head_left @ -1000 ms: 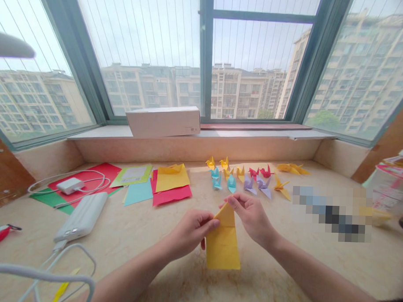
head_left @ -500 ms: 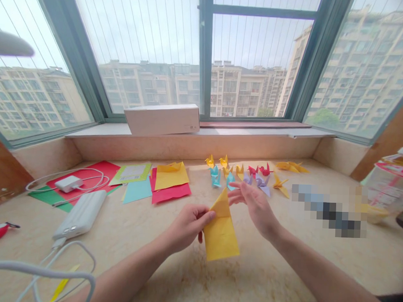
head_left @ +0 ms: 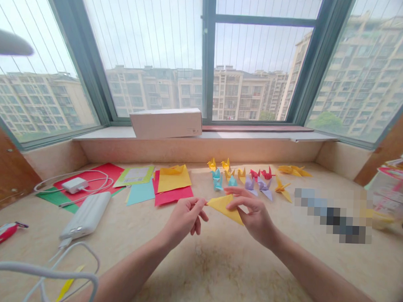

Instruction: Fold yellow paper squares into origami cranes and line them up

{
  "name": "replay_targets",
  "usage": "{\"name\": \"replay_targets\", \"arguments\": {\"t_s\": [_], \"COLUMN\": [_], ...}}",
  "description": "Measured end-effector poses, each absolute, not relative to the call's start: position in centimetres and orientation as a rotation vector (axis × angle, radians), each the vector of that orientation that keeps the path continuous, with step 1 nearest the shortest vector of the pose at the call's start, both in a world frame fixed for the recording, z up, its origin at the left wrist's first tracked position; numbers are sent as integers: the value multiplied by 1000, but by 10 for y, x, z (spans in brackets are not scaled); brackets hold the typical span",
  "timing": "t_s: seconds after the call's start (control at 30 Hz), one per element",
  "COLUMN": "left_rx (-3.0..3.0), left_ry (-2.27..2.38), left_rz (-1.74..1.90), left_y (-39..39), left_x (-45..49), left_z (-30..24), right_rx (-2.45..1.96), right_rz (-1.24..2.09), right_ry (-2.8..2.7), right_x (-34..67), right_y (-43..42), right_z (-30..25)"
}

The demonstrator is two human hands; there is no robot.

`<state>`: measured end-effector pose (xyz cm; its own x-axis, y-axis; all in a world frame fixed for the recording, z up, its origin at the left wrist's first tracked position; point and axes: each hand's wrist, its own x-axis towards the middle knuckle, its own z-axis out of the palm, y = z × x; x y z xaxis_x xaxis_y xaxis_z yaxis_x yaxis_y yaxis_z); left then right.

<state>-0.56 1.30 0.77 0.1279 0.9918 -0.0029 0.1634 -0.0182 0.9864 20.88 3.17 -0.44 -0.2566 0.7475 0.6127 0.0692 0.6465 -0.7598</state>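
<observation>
While yellow paper (head_left: 224, 206) is gripped by the right hand (head_left: 254, 213), its tip is pinched by the left hand (head_left: 185, 217).
Remaining left fingers are half curled; the paper is held before folded cranes (head_left: 264, 186).

The left hand (head_left: 185, 217) seemingly pinches while the right hand (head_left: 256, 216) curls

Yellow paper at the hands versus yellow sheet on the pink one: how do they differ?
The held paper tapers to a point; the stacked sheet looks four-sided. The held paper is in the right hand; the stacked sheet lies on the pink sheet, untouched. Both are yellow.
</observation>
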Motion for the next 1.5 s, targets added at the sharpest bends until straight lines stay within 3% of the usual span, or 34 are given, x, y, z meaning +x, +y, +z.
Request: {"name": "replay_targets", "arguments": {"t_s": [0.13, 0.27, 0.43, 0.6, 0.7, 0.9, 1.27, 1.5], "left_rx": [1174, 1263, 1438, 1563, 1532, 1461, 1410, 1345], "left_ry": [1071, 931, 975, 909, 882, 1027, 1006, 1078], "left_rz": [950, 994, 986, 739, 723, 1068, 1117, 1256], "left_y": [14, 14, 14, 7, 6, 9, 14, 14], "left_x": [-3, -2, -2, 2, 2, 0, -3, -2], "left_z": [2, 1, 0, -5, -4, 2, 2, 6], "right_rx": [-727, -776, -839, -711, -736, -772, -766, -708], "right_rz": [606, 701, 1104, 1567, 1518, 1394, 1279, 1388], "right_ry": [-1819, -1880, -1693, -1498, -1507, -1538, -1544, -1644], "right_x": [204, 201, 201, 196, 196, 200, 199, 198], "right_y": [31, 34, 34, 29, 30, 34, 34, 32], "right_z": [-11, -15, -15, -9, -6, -12, -9, -8]}}
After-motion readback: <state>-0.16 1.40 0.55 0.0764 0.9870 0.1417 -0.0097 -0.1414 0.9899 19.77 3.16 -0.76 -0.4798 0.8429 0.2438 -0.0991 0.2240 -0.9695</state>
